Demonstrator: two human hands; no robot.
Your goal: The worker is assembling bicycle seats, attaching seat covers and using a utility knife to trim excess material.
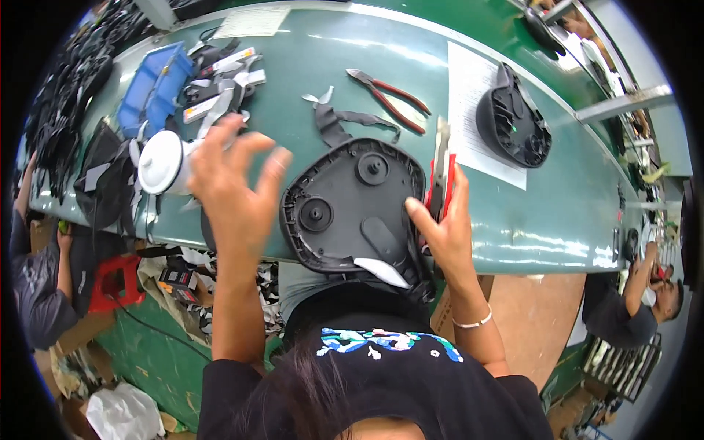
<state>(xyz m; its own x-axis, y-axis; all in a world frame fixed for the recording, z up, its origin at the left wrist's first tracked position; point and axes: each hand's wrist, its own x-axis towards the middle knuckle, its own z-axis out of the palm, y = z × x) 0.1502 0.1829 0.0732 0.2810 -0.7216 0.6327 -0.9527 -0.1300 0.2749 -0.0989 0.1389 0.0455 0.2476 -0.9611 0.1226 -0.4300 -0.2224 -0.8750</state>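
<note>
A black plastic shell, rounded and with two round bosses inside, lies open side up at the table's near edge in front of me. My right hand is closed around red-handled pliers, their metal jaws pointing away from me, while the thumb rests on the shell's right rim. Left of the shell, my left hand is raised with fingers spread, slightly blurred and holding nothing I can see. Beside it stands a white lidded cup. A black strap with a white tip lies behind the shell.
A second pair of red-handled pliers lies farther back. Another black shell sits on a paper sheet at right. Back left are a blue bin and heaped black straps. Other people sit at far left and far right.
</note>
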